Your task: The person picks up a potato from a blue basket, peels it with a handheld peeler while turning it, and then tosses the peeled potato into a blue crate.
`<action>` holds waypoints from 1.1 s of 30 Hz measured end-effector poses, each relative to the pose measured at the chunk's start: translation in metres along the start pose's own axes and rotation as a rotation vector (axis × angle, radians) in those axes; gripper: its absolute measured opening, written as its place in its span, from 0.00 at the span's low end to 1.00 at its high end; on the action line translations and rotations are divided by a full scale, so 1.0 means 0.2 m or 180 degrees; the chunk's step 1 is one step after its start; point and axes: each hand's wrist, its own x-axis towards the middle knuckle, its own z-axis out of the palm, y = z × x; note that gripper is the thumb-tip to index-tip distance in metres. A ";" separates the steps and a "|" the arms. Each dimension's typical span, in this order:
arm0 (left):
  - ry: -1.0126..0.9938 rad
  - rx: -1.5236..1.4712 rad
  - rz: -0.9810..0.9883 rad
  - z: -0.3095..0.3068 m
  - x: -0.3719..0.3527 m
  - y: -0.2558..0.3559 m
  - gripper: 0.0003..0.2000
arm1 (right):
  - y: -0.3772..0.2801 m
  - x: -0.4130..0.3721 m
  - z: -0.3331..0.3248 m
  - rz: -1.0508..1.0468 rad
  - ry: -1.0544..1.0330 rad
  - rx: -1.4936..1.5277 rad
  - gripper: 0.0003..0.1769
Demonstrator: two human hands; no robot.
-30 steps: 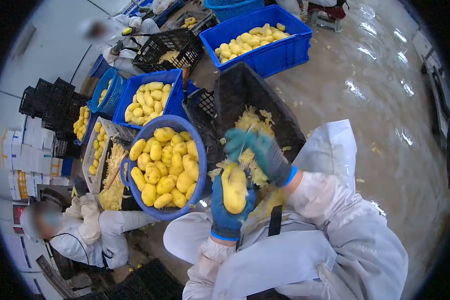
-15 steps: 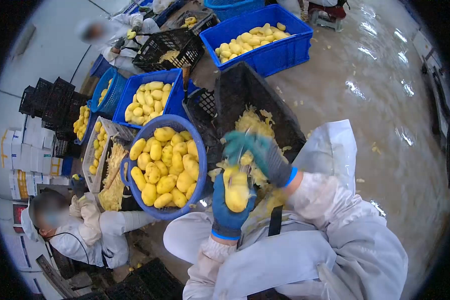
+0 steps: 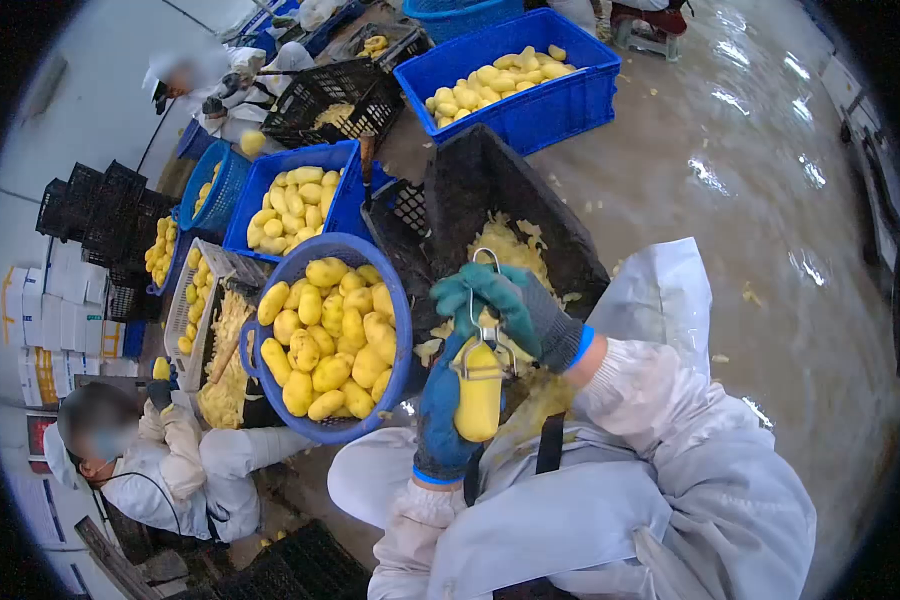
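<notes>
My left hand (image 3: 443,415), in a blue glove, is closed around a yellow peeled-looking potato (image 3: 478,405) above my lap. My right hand (image 3: 515,308), in a green and grey glove, grips a metal wire-handled peeler (image 3: 482,372), its head lying across the upper part of the potato. The peeler's looped handle end shows above my right fingers. Just beyond my hands, a black bin (image 3: 490,180) holds pale peelings (image 3: 515,245). To the left of my hands stands a round purple-blue basket (image 3: 402,325) full of yellow potatoes (image 3: 330,325).
Blue crates (image 3: 530,125) of potatoes stand farther off. A co-worker (image 3: 160,470) sits at lower left beside a heap of peelings (image 3: 228,350); another person (image 3: 235,90) works at upper left. Stacked black crates (image 3: 120,210) stand along the left. The floor (image 3: 760,230) at right is wet.
My right hand, blurred before, is now sharp, with the peeler visible. The potato stands more upright. The far co-worker's hands have shifted, and a potato appears near the light-blue tub.
</notes>
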 end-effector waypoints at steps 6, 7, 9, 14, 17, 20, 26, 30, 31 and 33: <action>-0.0088 0.0084 -0.0014 -0.06 0.00 0.00 0.35 | -0.01 0.01 -0.06 -0.0369 -0.0035 -0.0213 0.17; -0.0115 -0.0043 -0.0083 -0.06 0.00 -0.01 0.35 | 0.01 -0.01 -0.02 -0.0625 -0.0306 -0.0678 0.18; -0.0190 -0.0271 -0.0209 -0.05 0.00 -0.01 0.35 | 0.12 0.06 -0.16 -0.0721 0.0040 -0.1065 0.21; -0.0113 -0.0564 0.0738 -0.06 0.05 0.08 0.37 | 0.13 -0.02 -0.22 0.0486 0.0457 0.0580 0.26; 0.0325 0.0465 0.1404 -0.05 0.11 0.12 0.37 | 0.29 -0.25 -0.09 0.1249 -0.0033 0.1932 0.25; 0.0552 0.1952 0.1802 -0.12 0.11 0.05 0.36 | 0.22 -0.24 -0.04 0.0942 -0.0076 0.2049 0.25; 0.0165 0.2000 0.0583 -0.12 0.01 -0.07 0.28 | 0.09 -0.19 0.02 0.1237 -0.0040 0.1914 0.34; 0.0000 0.1851 0.0081 -0.08 -0.01 -0.04 0.23 | 0.08 -0.17 -0.03 0.1387 -0.0375 0.1659 0.29; -0.0162 0.2047 0.0222 -0.13 0.00 -0.08 0.24 | 0.11 -0.16 -0.03 0.1206 -0.0259 0.1209 0.28; -0.0242 0.2744 0.0325 -0.22 -0.01 -0.13 0.28 | 0.18 -0.13 -0.03 0.0829 -0.0033 0.0314 0.26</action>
